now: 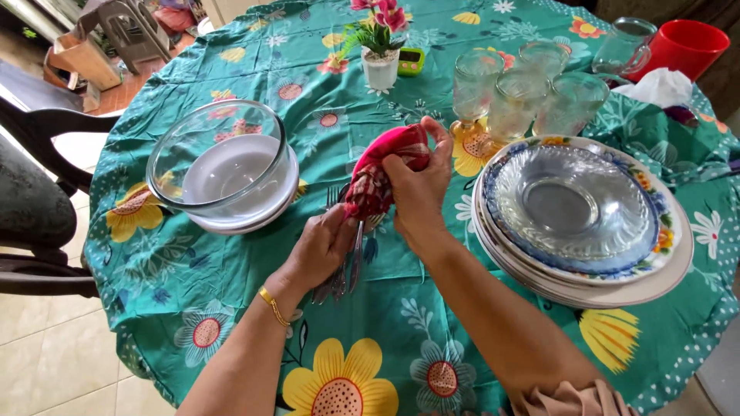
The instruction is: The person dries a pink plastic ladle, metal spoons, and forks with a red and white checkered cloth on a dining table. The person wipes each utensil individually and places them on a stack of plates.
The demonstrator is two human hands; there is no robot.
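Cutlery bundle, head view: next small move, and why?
Probably draw the red cloth further along the cutlery. The right hand has the cloth wrapped over the upper ends, the left hand grips the handles low, and the part between looks uncovered.

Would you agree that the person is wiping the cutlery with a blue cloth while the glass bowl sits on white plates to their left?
Not quite: the head view shows the cloth is red, not blue. The right hand wraps it around the cutlery held by the left hand, and the glass bowl does sit on white plates to their left.
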